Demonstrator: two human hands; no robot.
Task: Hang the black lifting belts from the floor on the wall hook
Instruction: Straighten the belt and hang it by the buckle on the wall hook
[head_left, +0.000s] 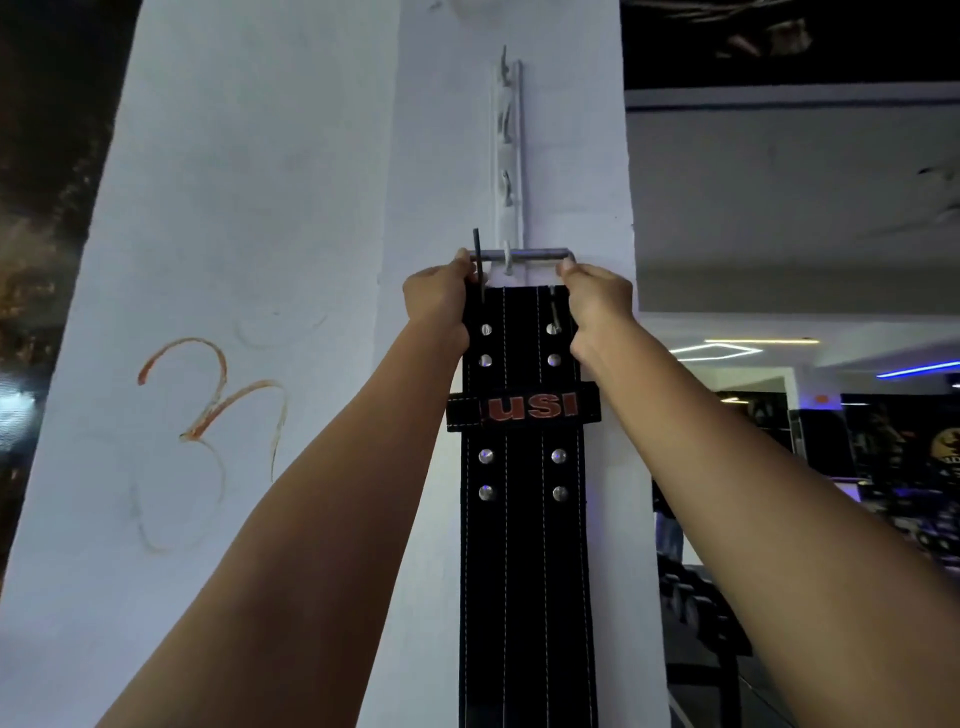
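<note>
A black lifting belt (524, 545) with white stitching, metal rivets and a loop lettered in red hangs flat against a white pillar. Its steel buckle bar (535, 255) rests over the lowest hook (508, 258) of a white vertical hook rail (508, 156). My left hand (439, 301) grips the belt's top left corner at the buckle. On the other side my right hand (597, 301) holds the top right corner. One buckle prong (477, 260) sticks upward by my left hand.
The hook rail has several bare hooks above the belt. A red scribble (208, 395) marks the pillar's left face. To the right the gym opens out, with dark racks (696, 603) low down and ceiling lights (727, 347) further back.
</note>
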